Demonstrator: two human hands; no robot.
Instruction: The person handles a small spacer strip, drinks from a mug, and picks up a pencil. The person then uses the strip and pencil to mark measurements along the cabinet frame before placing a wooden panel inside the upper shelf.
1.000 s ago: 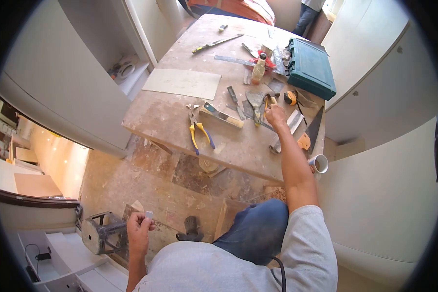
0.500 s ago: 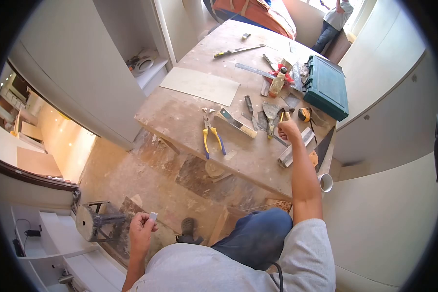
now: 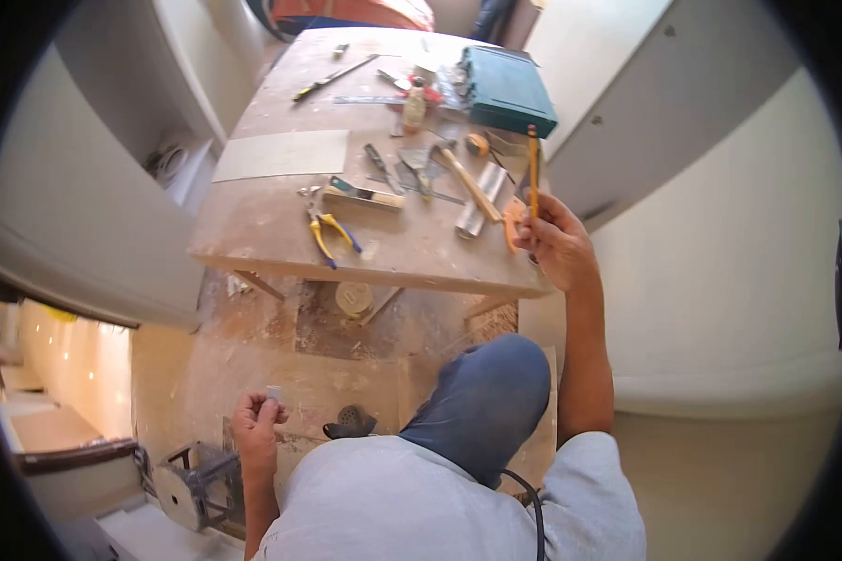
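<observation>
My right hand (image 3: 563,248) is raised at the table's right front corner, with its fingers closed on an upright yellow pencil (image 3: 533,173). Just left of it lie an orange handle (image 3: 513,222), a silver metal channel (image 3: 485,198) and a wooden-handled hammer (image 3: 470,182). Low on the left, over the floor, my left hand (image 3: 255,432) pinches a small pale flat piece (image 3: 273,393) between thumb and fingers. What the piece is made of cannot be made out. Yellow-and-blue pliers (image 3: 327,234) lie open near the table's front edge.
On the dusty table (image 3: 253,234) are a putty knife (image 3: 419,166), a tape measure (image 3: 477,144), a glue-like bottle (image 3: 414,107), a pale panel (image 3: 281,154) and a green case (image 3: 510,89). A stool (image 3: 182,491) lies at lower left. A person's leg shows at the back.
My right hand has come away from the tools, moving right and up with the pencil. The hammer now lies in full view. My left hand still pinches the small piece; the view has shifted.
</observation>
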